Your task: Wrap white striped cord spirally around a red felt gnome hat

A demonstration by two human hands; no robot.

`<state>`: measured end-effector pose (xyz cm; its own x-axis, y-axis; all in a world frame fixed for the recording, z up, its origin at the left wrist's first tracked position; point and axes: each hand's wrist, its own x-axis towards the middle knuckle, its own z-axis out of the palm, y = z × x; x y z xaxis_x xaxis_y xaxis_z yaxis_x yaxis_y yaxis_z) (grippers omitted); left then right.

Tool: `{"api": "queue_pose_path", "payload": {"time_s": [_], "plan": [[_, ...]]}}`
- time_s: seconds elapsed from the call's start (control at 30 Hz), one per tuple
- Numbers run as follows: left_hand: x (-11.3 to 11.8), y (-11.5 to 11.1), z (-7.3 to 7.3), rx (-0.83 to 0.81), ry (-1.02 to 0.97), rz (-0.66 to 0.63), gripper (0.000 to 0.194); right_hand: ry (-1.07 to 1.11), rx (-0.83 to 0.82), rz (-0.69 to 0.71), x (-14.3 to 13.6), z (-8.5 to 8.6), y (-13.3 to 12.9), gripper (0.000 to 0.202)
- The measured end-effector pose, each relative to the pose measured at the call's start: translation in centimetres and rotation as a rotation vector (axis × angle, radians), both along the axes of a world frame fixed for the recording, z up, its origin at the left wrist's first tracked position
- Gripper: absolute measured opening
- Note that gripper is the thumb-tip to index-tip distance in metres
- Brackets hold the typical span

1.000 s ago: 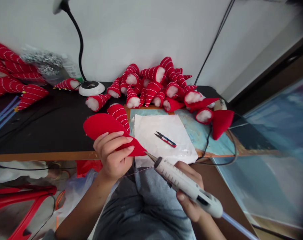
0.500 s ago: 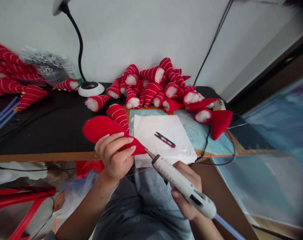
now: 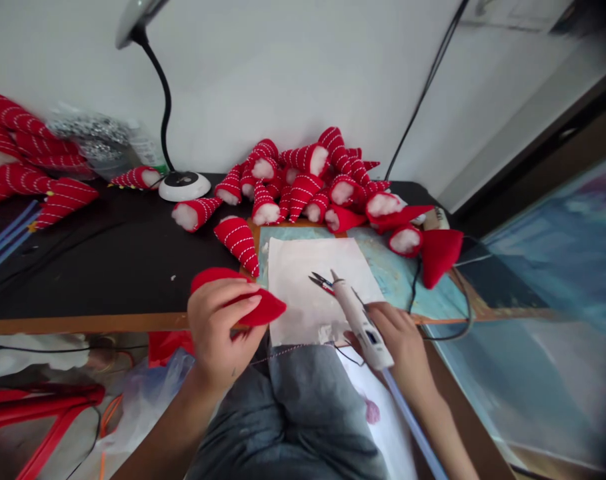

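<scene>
My left hand (image 3: 225, 327) is closed around a plain red stuffed cone (image 3: 263, 310), its narrow end pointing right past my fingers. Much of the cone is hidden behind the hand. In my right hand (image 3: 395, 333) is a white glue gun (image 3: 360, 320), a pale glue stick (image 3: 413, 423) trailing from its back end. The gun's nozzle points up and away, apart from the cone, over a white sheet (image 3: 303, 283). Small thread snips (image 3: 323, 283) lie on that sheet, partly behind the nozzle. A red cone with white stitching (image 3: 237, 241) rests just beyond my left hand.
Several stuffed red cones (image 3: 303, 190) are heaped at the back, with more (image 3: 27, 157) at far left. A lamp (image 3: 184, 187) stands between. Glue sticks (image 3: 10, 233) lie at left. A cord (image 3: 470, 300) loops at right. A red stool (image 3: 43, 407) stands below.
My right hand has moved the glue gun right and turned it upward, away from the cone tip. My left hand has tilted the cone and lowered it slightly.
</scene>
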<state>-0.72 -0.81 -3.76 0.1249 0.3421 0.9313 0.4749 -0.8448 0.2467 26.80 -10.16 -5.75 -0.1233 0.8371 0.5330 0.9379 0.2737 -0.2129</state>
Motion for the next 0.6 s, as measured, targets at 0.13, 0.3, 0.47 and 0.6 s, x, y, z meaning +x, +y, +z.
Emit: {"api": "queue_pose_path", "payload": {"time_s": [0.13,0.3,0.47,0.6], "plan": [[-0.4,-2.7,-0.1,-0.473,-0.207,-0.314,0.040,-0.329,-0.162,-0.070,5.4,-0.3,3.7,0.033],[-0.7,-4.5,-1.9,-1.084,-0.363,-0.400,0.041,-0.414,-0.290,-0.015,11.0,-0.4,8.7,0.036],[-0.7,-3.5,-3.3,-1.357,-0.453,-0.422,0.055,-0.354,-0.308,0.041,14.0,-1.2,11.4,0.033],[-0.3,-2.9,-3.5,-1.409,-0.605,-0.432,0.057,-0.310,-0.315,0.054,15.3,-2.4,11.9,0.033]]}}
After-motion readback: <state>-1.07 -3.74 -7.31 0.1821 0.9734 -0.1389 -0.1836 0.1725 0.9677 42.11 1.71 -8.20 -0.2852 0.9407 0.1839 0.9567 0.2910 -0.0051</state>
